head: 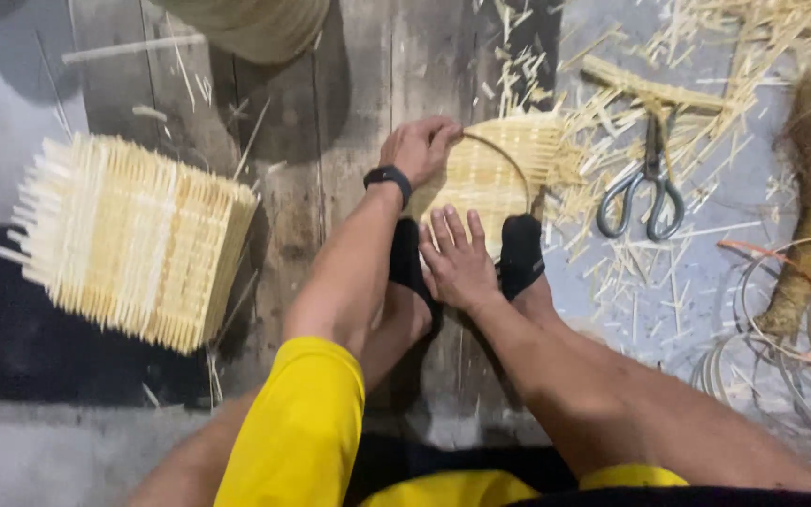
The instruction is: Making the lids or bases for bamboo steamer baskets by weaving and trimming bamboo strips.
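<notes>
Woven bamboo mat (pixel 504 169) is lying under the flat, open right hand (pixel 460 258); left hand (pixel 417 147) is curling over its thin hoop rim (pixel 509 155).

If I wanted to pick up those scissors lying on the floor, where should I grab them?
Probably by the two grey loop handles of the scissors, coming from the near side. The loops point toward the person and lie bare on the floor, while the closed blades point away into the straw pile.

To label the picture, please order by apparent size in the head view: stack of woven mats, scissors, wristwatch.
1. Stack of woven mats, clearly the largest.
2. Scissors.
3. Wristwatch, the smallest.
</notes>
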